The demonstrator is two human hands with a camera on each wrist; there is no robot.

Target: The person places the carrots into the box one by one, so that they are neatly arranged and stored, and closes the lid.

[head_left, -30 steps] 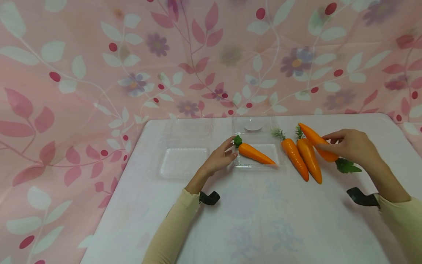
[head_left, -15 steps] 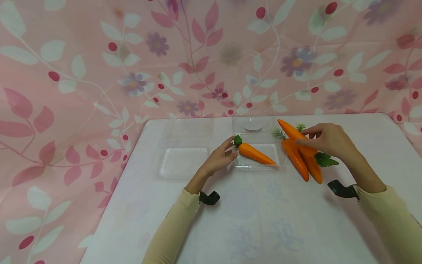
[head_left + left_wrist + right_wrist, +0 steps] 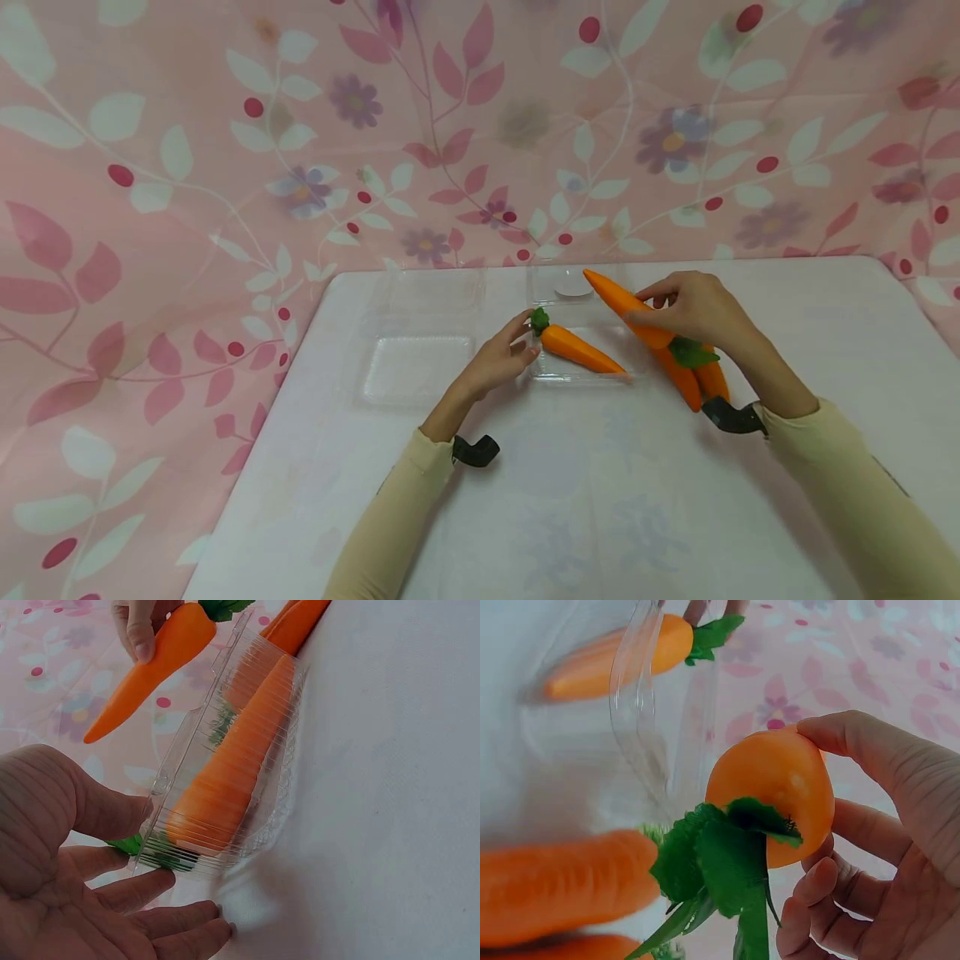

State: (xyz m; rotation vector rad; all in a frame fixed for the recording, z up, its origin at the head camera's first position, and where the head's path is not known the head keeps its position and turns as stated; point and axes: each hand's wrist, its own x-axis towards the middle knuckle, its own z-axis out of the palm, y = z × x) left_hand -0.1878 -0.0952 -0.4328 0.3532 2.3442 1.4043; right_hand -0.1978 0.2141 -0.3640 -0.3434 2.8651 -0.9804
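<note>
My right hand (image 3: pixel 701 308) grips a carrot (image 3: pixel 618 300) above the right side of a clear plastic container (image 3: pixel 547 375); its tip points up-left and its green leaves (image 3: pixel 727 847) hang toward me. Thumb and fingers close round its thick end in the right wrist view. Another carrot (image 3: pixel 577 348) lies slanting in that container, leafy end at the left. My left hand (image 3: pixel 498 362) rests against the container's left side, fingers loosely extended and thumb at the rim in the left wrist view. Beneath my right hand, two more carrots (image 3: pixel 682 379) lie on the table, partly hidden.
A second clear container (image 3: pixel 375 367) stands to the left, its lid (image 3: pixel 435 292) folded back. The nearer container's lid (image 3: pixel 573 287) also lies back, by the floral cloth (image 3: pixel 420 167) behind the table. The white table (image 3: pixel 525 517) extends toward me.
My right hand has carried its carrot leftward from beyond the loose carrots to above the container's right side. The left hand and the carrot in the container stay in place.
</note>
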